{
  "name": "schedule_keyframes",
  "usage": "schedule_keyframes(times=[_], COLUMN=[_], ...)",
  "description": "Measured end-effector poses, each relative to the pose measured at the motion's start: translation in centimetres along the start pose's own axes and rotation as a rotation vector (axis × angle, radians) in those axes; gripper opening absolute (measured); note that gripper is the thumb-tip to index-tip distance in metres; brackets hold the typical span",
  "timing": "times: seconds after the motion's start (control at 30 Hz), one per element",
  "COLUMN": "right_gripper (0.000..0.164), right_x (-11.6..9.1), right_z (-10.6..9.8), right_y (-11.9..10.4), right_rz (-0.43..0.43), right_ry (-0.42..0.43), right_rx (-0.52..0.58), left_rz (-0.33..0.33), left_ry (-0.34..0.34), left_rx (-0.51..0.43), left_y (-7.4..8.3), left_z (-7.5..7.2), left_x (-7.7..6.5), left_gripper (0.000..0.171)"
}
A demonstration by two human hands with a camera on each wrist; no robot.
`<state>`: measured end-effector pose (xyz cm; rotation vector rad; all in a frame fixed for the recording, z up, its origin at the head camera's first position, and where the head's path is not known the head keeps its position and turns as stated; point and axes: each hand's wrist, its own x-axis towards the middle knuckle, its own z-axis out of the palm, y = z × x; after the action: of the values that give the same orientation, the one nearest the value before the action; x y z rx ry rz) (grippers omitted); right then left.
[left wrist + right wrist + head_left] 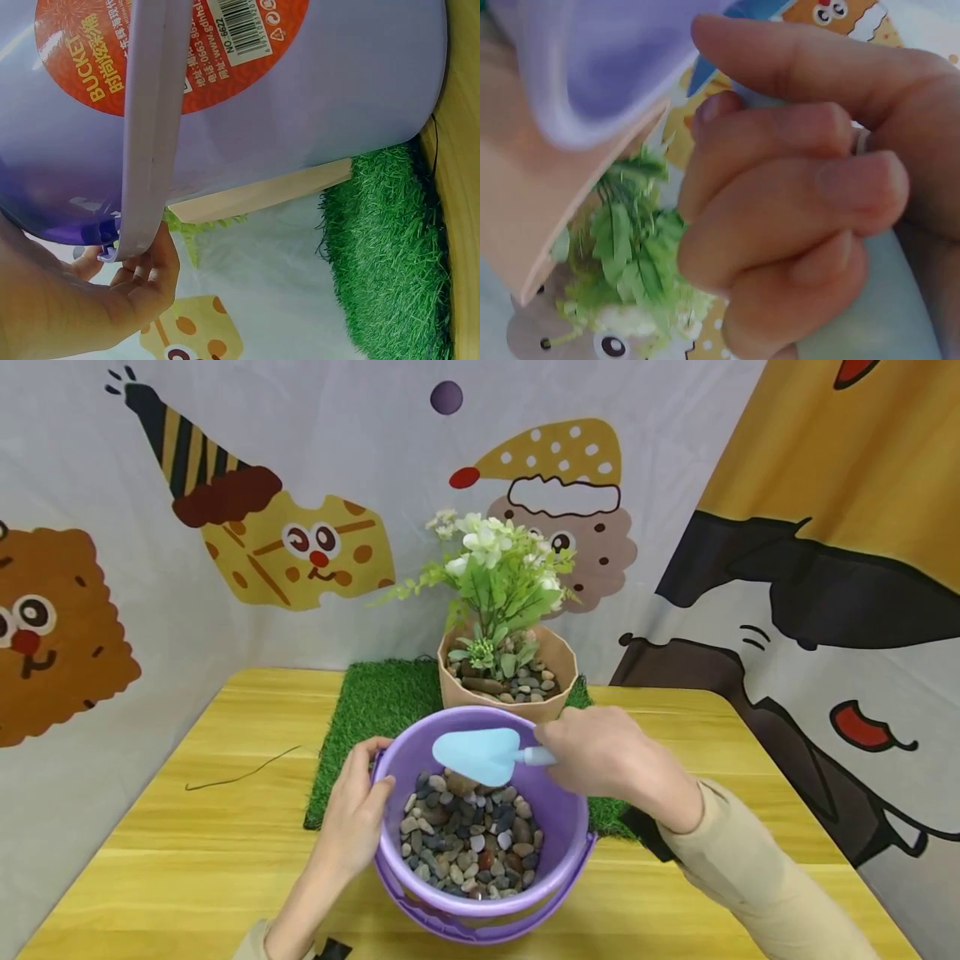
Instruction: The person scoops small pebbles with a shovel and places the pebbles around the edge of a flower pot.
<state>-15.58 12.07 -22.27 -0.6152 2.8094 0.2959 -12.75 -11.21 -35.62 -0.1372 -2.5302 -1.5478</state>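
Note:
A purple bucket (564,831) with pebbles (472,839) in its bottom stands at the front of the table. My left hand (348,806) grips its left rim, thumb on top; in the left wrist view the fingers curl by the joint of the bucket's handle (154,112). My right hand (611,756) holds a light blue trowel (480,756) by its handle, over the far part of the bucket. The blade points left, with no pebbles visible on it. In the right wrist view the fingers (787,187) wrap the pale grip, and the blade is mostly hidden.
Just behind the bucket is a tan pot (495,700) with white flowers (487,539) and pebbles, on an artificial grass mat (375,702). A thin dark wire (243,774) lies on the wooden table (187,843) to the left. A printed cloth (337,427) hangs behind.

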Motion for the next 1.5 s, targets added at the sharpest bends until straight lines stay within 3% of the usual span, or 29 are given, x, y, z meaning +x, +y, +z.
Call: schedule_keyframes(times=[0.27, 0.6, 0.87, 1.23, 1.33, 1.5], right_gripper=[0.027, 0.028, 0.017, 0.012, 0.014, 0.019], right_x=[-0.9, -0.7, -0.5, -0.1, -0.1, -0.4], right_z=[2.7, 4.8, 6.0, 6.7, 6.7, 6.5], right_y=[-2.1, -3.8, -4.1, -4.5, -4.4, -4.1], right_rz=[-0.012, -0.042, -0.046, -0.042, -0.067, -0.159], right_ry=[0.061, 0.090, 0.151, 0.134, 0.176, 0.318], right_rx=[-0.060, -0.141, -0.158, -0.191, -0.173, -0.135], left_rz=[0.002, -0.024, -0.017, -0.001, -0.003, -0.013], left_ry=[-0.007, -0.009, -0.013, -0.011, -0.007, -0.006], left_rx=[-0.016, -0.001, -0.008, 0.003, 0.011, 0.009], left_y=[-0.1, -0.2, -0.1, 0.1, 0.0, -0.1], left_z=[0.2, 0.2, 0.2, 0.2, 0.2, 0.2], left_x=[0.0, 0.0, 0.0, 0.0, 0.0, -0.1], left_gripper=[0.037, 0.038, 0.038, 0.037, 0.038, 0.038])
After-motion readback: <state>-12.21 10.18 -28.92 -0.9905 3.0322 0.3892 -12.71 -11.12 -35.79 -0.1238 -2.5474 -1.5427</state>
